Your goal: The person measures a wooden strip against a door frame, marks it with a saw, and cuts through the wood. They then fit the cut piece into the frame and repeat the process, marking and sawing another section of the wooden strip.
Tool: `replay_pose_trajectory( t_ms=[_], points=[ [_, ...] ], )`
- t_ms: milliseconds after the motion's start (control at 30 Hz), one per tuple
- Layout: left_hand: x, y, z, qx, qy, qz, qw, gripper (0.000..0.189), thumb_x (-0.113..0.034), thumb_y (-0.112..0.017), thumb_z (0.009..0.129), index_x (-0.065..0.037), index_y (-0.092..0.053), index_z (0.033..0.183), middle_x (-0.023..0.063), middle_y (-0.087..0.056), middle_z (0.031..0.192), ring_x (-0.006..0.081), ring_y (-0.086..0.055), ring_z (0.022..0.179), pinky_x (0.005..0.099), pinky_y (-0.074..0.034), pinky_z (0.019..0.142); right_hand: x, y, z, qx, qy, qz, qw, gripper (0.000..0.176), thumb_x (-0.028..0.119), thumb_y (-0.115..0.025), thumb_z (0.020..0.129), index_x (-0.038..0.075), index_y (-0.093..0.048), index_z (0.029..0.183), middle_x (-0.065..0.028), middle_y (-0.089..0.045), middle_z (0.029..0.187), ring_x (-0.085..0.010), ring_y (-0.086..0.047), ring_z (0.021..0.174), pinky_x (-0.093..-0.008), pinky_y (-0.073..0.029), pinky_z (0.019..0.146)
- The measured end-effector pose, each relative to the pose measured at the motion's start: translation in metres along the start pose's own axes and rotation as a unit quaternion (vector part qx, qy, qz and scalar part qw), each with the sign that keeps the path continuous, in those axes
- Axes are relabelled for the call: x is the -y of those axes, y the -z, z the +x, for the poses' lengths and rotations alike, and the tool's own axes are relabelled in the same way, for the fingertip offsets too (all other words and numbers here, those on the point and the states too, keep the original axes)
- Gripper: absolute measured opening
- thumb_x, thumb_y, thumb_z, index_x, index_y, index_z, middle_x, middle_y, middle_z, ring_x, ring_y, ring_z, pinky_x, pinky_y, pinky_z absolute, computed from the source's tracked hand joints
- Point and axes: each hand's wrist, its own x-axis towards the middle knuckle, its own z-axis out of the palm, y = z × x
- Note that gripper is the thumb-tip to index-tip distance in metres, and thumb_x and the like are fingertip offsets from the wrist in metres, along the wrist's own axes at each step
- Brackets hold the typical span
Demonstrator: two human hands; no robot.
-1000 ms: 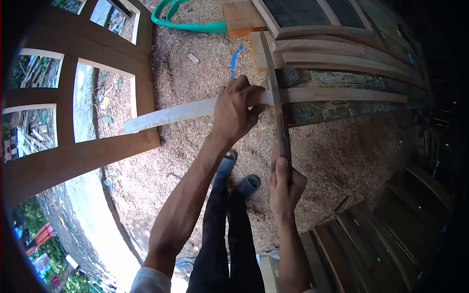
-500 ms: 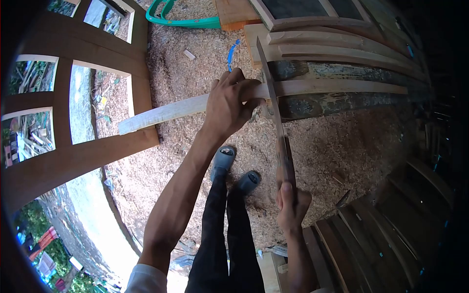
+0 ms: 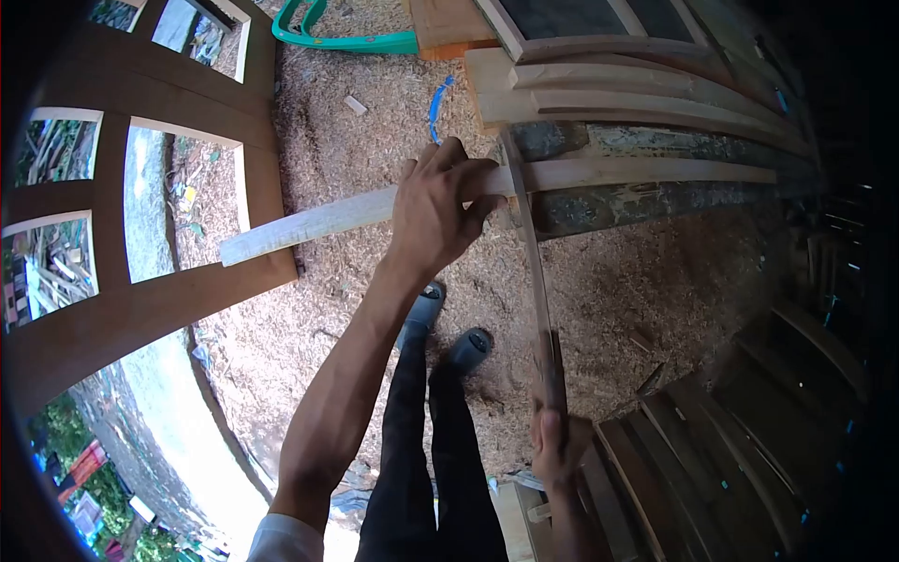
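Observation:
A long pale wooden strip (image 3: 314, 221) runs across the view, its right part lying over the dark weathered timbers (image 3: 618, 208) and its left end jutting past them. My left hand (image 3: 433, 204) is closed around the strip, just left of the saw. In my right hand (image 3: 559, 444) is the handle of a handsaw (image 3: 532, 245), low in the view and slightly blurred. The saw's long thin blade lies across the strip near the ends of the timbers, with its tip just beyond the strip.
A wooden frame with square openings (image 3: 201, 245) stands at left. Stacked boards (image 3: 646, 84) lie at upper right, and dark planks (image 3: 655, 468) at lower right. A green plastic piece (image 3: 351, 44) and a blue strip (image 3: 436, 108) rest on the sawdust-covered ground (image 3: 365, 155).
My right hand has drawn the saw back toward my body, so less of the blade reaches past the strip. The left hand keeps its hold on the strip.

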Motion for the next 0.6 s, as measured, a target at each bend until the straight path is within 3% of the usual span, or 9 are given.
replay_pose_trajectory(
  t_ms=[100,233,300,467,600],
  points=[
    [-0.002,-0.002,-0.004,-0.007,-0.008,0.002,1.0,0.032,-0.017,-0.078,0.069,-0.011,-0.07,0.099,0.0077,-0.054,0.09,0.0285,-0.055,0.09,0.0406,-0.042,0.078,-0.009,-0.005,0.005,-0.007,0.015,-0.039,0.999,0.06,0.046,-0.055,0.095,0.007,-0.039,0.052,0.001,-0.04,0.047,-0.0065,-0.04,0.042,-0.0255,-0.025,0.042],
    [0.002,-0.003,-0.004,-0.004,-0.022,0.001,1.0,0.032,-0.018,-0.078,0.07,-0.011,-0.07,0.1,0.0076,-0.054,0.09,0.0286,-0.055,0.09,0.0407,-0.042,0.078,0.014,-0.035,0.091,0.0,0.01,0.015,1.0,0.06,0.045,-0.056,0.095,0.007,-0.038,0.052,0.0021,-0.039,0.048,-0.0062,-0.039,0.043,-0.0262,-0.025,0.042],
    [0.001,-0.002,-0.002,-0.023,-0.049,0.009,0.998,0.035,-0.02,-0.08,0.07,-0.008,-0.07,0.101,0.0081,-0.055,0.082,0.0289,-0.055,0.08,0.0407,-0.043,0.075,0.025,-0.038,0.097,0.002,0.009,-0.008,1.0,0.06,0.045,-0.056,0.095,0.008,-0.038,0.052,0.0034,-0.038,0.048,-0.006,-0.038,0.042,-0.0259,-0.024,0.042],
    [0.002,0.0,-0.001,-0.036,-0.045,0.018,0.998,0.036,-0.021,-0.081,0.069,-0.008,-0.07,0.101,0.0077,-0.054,0.081,0.0286,-0.055,0.08,0.0407,-0.043,0.075,-0.002,0.009,-0.009,-0.005,-0.013,0.003,1.0,0.06,0.048,-0.055,0.094,0.007,-0.042,0.053,0.0021,-0.039,0.046,-0.0062,-0.038,0.042,-0.0251,-0.026,0.042],
    [-0.003,-0.003,-0.004,-0.026,-0.041,0.013,0.999,0.035,-0.021,-0.08,0.07,-0.008,-0.07,0.101,0.0074,-0.054,0.081,0.0277,-0.054,0.079,0.041,-0.043,0.075,0.016,-0.021,0.073,0.012,-0.003,-0.001,1.0,0.058,0.043,-0.054,0.097,0.007,-0.042,0.054,0.0021,-0.039,0.047,-0.007,-0.039,0.044,-0.0257,-0.027,0.045]
  ],
)
